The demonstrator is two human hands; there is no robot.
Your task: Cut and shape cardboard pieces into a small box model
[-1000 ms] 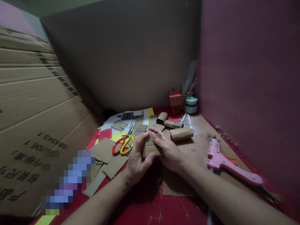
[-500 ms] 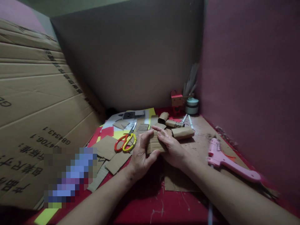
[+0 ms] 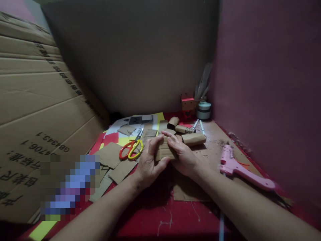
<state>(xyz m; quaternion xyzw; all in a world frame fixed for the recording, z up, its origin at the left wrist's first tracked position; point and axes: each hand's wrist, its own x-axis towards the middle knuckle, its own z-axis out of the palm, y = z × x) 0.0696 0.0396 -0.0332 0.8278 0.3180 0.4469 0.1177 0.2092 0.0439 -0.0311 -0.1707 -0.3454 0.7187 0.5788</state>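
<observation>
Between my hands is a small piece of corrugated cardboard [image 3: 165, 151], its ridges running across it. My left hand [image 3: 149, 161] grips its left side, thumb along the near edge and fingers at the far side. My right hand [image 3: 182, 154] wraps the right side, with its fingers laid over the top. The underside of the piece is hidden. Just left of my left hand lie scissors [image 3: 131, 149] with one red and one yellow handle. Beyond my right hand rests a rolled cardboard tube [image 3: 193, 139], with a second tube [image 3: 173, 123] farther back.
A pink glue gun [image 3: 240, 170] lies at the right on a cardboard sheet [image 3: 188, 190]. Flat cardboard pieces [image 3: 111, 155] and coloured paper sit at the left. A large carton [image 3: 27, 100] stands along the left side. At the back are a red-topped figure [image 3: 187, 104] and a teal pot [image 3: 204, 110].
The whole view has shifted slightly, so everything appears a little farther left and higher. Both hands keep the same hold on the cardboard piece.
</observation>
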